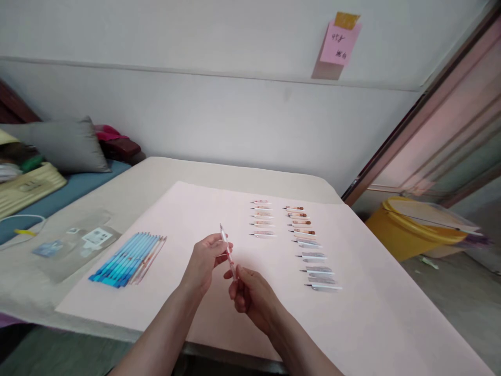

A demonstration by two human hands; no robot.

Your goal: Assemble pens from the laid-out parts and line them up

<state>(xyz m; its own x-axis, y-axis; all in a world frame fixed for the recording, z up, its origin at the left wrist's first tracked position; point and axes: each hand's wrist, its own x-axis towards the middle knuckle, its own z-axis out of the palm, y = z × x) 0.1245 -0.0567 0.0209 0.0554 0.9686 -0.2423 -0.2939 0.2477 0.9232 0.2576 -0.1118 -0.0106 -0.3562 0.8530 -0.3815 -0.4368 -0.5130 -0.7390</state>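
Note:
Between both hands, over the middle of the pink sheet (188,313), a slim white pen (224,236) with reddish markings is held tilted, its tip pointing up and away. My left hand (205,261) pinches its middle part. My right hand (248,292) grips the lower end with closed fingers. To the right, a column of short pen pieces with dark tips (262,215) lies spaced apart. Farther right is a second column of pen pieces (311,256), some brown-topped, some greyish. Left of my hands rests a row of blue pens (125,261) with several pinkish pens (148,261) beside it.
A clear plastic bag (78,245) with a white label lies at the table's left. A grey cushion (70,146) and a cream basket (31,185) sit beyond it. On the floor at right stands a yellow bucket (410,230). The wall (219,120) bounds the table's far side.

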